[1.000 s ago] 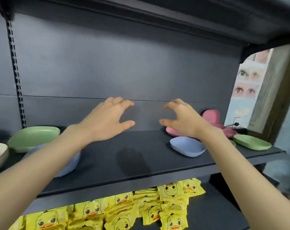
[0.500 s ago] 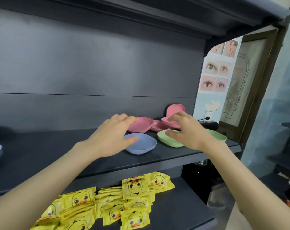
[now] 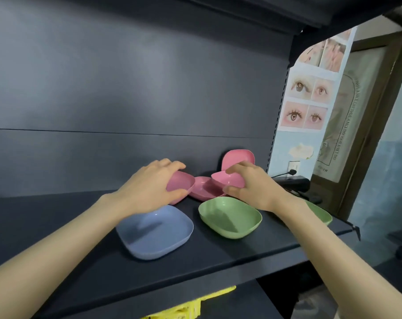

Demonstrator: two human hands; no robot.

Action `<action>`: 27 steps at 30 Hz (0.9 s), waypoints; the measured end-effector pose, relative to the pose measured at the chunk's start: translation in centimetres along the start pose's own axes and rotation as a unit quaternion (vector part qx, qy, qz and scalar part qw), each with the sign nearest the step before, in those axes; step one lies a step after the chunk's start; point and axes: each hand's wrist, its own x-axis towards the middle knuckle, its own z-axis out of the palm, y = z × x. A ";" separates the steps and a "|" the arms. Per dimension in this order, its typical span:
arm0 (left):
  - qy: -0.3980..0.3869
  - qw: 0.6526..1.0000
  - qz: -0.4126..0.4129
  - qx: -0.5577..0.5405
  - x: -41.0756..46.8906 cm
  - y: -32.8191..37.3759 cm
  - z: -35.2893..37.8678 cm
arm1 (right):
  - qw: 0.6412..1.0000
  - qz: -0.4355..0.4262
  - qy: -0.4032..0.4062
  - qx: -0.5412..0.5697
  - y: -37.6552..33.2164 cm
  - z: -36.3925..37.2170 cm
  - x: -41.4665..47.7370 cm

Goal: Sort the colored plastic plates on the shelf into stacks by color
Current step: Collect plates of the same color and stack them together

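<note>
On the dark shelf (image 3: pixel 218 256) my left hand (image 3: pixel 147 187) grips a pink plate (image 3: pixel 182 184), tilted up on its edge. My right hand (image 3: pixel 253 187) grips another pink plate (image 3: pixel 227 179), also tilted. Between them a third pink plate (image 3: pixel 203 188) lies flat, and a fourth pink plate (image 3: pixel 238 157) leans against the back wall. In front, a blue plate (image 3: pixel 156 233) and a green plate (image 3: pixel 230 217) sit side by side. A second green plate (image 3: pixel 319 212) shows partly behind my right forearm.
The shelf's right end (image 3: pixel 354 229) lies just past the second green plate. A black device with a cable (image 3: pixel 292 183) sits at the back right. Yellow packets (image 3: pixel 193 305) lie on the shelf below. An upper shelf (image 3: pixel 287 10) overhangs.
Both hands have moved forward past the blue and green plates and taken hold of two pink plates, tilting them up. The view has shifted right and closer.
</note>
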 end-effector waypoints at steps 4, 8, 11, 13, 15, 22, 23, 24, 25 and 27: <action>-0.011 1.000 -0.028 0.009 3.8 -3.0 2.0 | 1.000 -0.016 -0.014 0.007 2.5 1.9 5.4; -0.037 0.997 -0.068 -0.005 6.8 -5.6 3.8 | 0.999 -0.015 -0.028 0.015 5.2 3.5 9.7; -0.069 0.993 -0.094 -0.006 8.6 -7.3 5.3 | 0.999 -0.012 -0.048 0.019 6.9 4.4 12.0; -0.096 0.989 -0.115 0.001 9.5 -8.3 6.3 | 0.998 -0.007 -0.066 0.020 8.1 5.0 13.3; -0.127 0.981 -0.145 0.010 10.1 -9.2 7.4 | 0.996 0.003 -0.087 0.023 9.2 5.3 14.2; -0.220 0.949 -0.224 0.005 11.4 -11.9 9.3 | 0.990 0.026 -0.136 0.018 12.6 5.9 16.7; -0.224 0.947 -0.229 0.007 11.6 -12.0 9.7 | 0.989 0.032 -0.142 0.015 12.9 6.0 16.9; -0.224 0.946 -0.235 0.008 11.7 -12.0 9.9 | 0.988 0.040 -0.149 0.013 13.3 6.1 16.9; -0.220 0.946 -0.240 0.004 11.8 -11.9 10.1 | 0.987 0.049 -0.156 0.011 13.6 6.2 16.9; -0.202 0.948 -0.246 -0.007 12.0 -11.7 10.4 | 0.984 0.067 -0.165 0.000 14.2 6.5 16.8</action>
